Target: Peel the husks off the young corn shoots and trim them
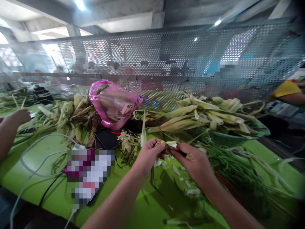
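My left hand [151, 152] and my right hand [192, 156] meet above the green table [124, 203]. Between their fingertips is a small folded piece of pale corn husk [172, 144], pinched from both sides. A long pointed husk strip [143, 130] stands up by my left hand; whether that hand holds it is unclear. Thin dark green strands [152, 178] hang below the left fingers. Small cut husk bits [176, 170] lie scattered under my hands. Just behind my left hand is a small heap of husk pieces [130, 143].
A pink plastic bag [114, 105] stands behind, beside piled husks [76, 111]. More husks [212, 114] fill a green basket [228, 138]. Green grass-like strands [240, 168] lie right. Left are cables [30, 146] and another person's hand [20, 117]. A perforated metal screen [147, 54] rises behind.
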The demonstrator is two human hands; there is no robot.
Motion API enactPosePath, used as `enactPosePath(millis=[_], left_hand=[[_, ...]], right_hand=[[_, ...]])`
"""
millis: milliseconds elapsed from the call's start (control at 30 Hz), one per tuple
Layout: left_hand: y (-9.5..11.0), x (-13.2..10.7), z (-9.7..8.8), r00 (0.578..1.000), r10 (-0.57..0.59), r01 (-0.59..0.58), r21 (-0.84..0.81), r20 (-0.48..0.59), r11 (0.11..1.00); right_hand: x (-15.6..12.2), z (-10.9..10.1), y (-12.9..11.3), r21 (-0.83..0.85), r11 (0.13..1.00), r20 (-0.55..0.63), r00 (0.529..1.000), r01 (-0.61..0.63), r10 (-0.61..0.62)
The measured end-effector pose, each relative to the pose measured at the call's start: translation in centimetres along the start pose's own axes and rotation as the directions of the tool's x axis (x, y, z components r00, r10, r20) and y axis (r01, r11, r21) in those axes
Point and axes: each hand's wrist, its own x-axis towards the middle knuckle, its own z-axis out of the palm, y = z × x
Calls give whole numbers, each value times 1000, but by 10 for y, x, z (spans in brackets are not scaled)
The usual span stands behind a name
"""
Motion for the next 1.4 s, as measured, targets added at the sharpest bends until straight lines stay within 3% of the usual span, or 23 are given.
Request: enactPosePath(millis=[133,233,333,400,433,500,567,600,667,767,933,1033,1100,1267,1333,1400], left_hand=[[-4,5,-3,993,58,-40,174,-104,984],[-7,4,-4,977,182,-103,504,-109,858],[-7,-1,-4,944,318,-272,735,81,621],[-6,-3,-2,935,274,-347,741,225,575],[-4,-4,-2,941,211,-339,704,266,624],[-2,-4,-1,955,75,-226,543,287,809],[-1,-3,0,971,-6,-63,280,237,958],[-1,-3,1,981,-26,-3,154,192,988],[-2,-2,2,995,-38,40,-22,95,999],[-6,-1,3,998,-55,54,-137,-2,989],[-9,-1,7,994,-101,88,-284,-32,955],[-9,-3,10,990,-139,139,-285,22,948],[-8,-4,11,988,-143,151,-190,56,970],[-9,-2,8,1000,-19,16,136,25,991],[-9,0,6,999,-29,27,121,17,992],[-9,0,4,997,-70,70,7,12,998]], right_hand=[[-9,9,-9,-329,923,-10,976,201,-216],[-11,8,-14,-475,832,17,949,285,-315],[-7,-2,-14,-441,843,40,945,309,-325],[-2,-12,-10,-295,925,32,969,242,-243],[0,-16,-7,-187,967,33,984,176,-173],[5,-22,-2,41,999,71,997,7,-10],[7,-21,2,211,968,102,988,-133,113],[7,-18,4,271,947,96,983,-175,154],[5,-8,4,357,911,39,978,-207,206],[2,8,1,429,882,-35,972,-194,231],[-3,14,-3,426,879,-74,960,-214,270],[-2,9,-6,398,889,-130,945,-228,300],[-1,5,-9,383,897,-150,943,-222,297],[0,-2,-13,306,927,-130,955,-217,266],[0,-3,-11,306,925,-94,959,-227,266],[0,-4,-9,331,912,-48,961,-244,274]])
